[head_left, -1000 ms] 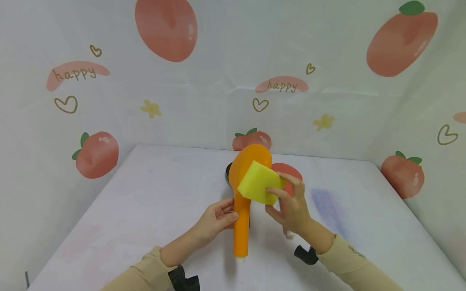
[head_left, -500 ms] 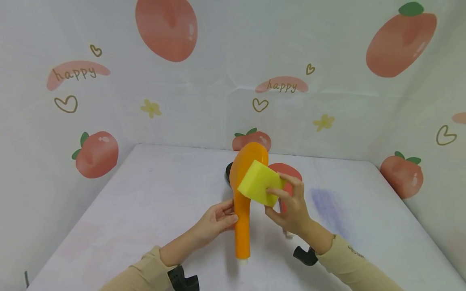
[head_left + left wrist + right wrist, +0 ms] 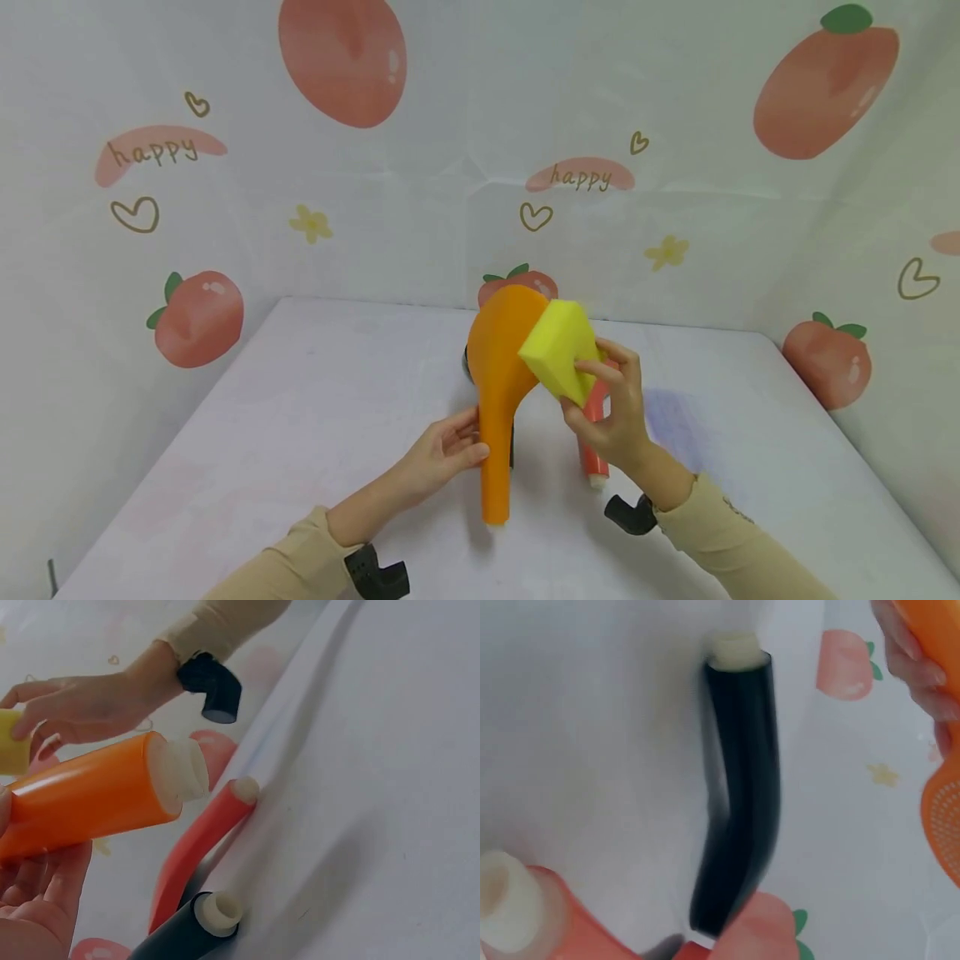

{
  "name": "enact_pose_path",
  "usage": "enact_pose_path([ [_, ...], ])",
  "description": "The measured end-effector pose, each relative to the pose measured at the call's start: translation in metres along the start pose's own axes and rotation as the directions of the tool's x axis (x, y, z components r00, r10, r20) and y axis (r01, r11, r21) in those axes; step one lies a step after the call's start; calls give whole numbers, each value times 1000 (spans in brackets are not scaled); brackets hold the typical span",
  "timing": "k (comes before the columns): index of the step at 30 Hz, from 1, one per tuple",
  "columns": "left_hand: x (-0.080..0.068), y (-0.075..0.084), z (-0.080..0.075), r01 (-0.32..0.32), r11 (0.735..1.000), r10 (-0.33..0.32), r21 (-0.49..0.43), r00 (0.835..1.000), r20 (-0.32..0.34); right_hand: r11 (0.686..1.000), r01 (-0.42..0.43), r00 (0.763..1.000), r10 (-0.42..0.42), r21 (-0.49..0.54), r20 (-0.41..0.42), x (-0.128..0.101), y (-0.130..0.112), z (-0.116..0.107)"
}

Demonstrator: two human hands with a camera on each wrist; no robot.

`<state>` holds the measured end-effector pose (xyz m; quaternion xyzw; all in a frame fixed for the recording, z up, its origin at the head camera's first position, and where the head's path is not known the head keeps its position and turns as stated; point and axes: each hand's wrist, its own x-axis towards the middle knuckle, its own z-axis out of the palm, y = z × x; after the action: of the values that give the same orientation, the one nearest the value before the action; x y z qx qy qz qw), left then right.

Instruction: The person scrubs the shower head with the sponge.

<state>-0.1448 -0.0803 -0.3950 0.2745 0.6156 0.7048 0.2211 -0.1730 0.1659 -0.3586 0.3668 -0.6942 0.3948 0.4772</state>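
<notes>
My left hand holds an orange shower head by its handle, thumb on the near side, round head upward. The head's smooth back faces the head camera; its perforated face shows in the right wrist view. A pale threaded end sticks out of the handle's bottom. My right hand pinches a yellow sponge between thumb and fingers. The sponge overlaps the right edge of the orange head in the head view.
Behind on the white table lie a red shower head, partly hidden by the right hand and sponge, and a black one, mostly hidden by the orange one in the head view. A printed white backdrop stands behind the table.
The sponge has moved up and right, from the lower part of the orange head to its right edge. The shower head has turned, so its back shows broader. My left hand has stayed nearly still.
</notes>
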Motion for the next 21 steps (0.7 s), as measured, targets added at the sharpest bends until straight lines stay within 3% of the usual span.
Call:
enact_pose_path([
  [4, -1, 2, -3, -20, 998, 20, 58, 1000, -6, 999, 30, 999, -30, 19, -10, -1, 0, 1],
  [11, 0, 2, -4, -79, 988, 79, 132, 997, 3, 993, -63, 998, 65, 101, -25, 20, 0, -5],
  [16, 1, 0, -6, -113, 978, 124, 178, 991, -48, 990, -78, 997, 80, 121, -14, 18, 0, -8],
  [21, 2, 2, -8, -100, 975, 121, 200, 988, -98, 988, -86, 996, 85, 132, 10, 11, 0, -10],
])
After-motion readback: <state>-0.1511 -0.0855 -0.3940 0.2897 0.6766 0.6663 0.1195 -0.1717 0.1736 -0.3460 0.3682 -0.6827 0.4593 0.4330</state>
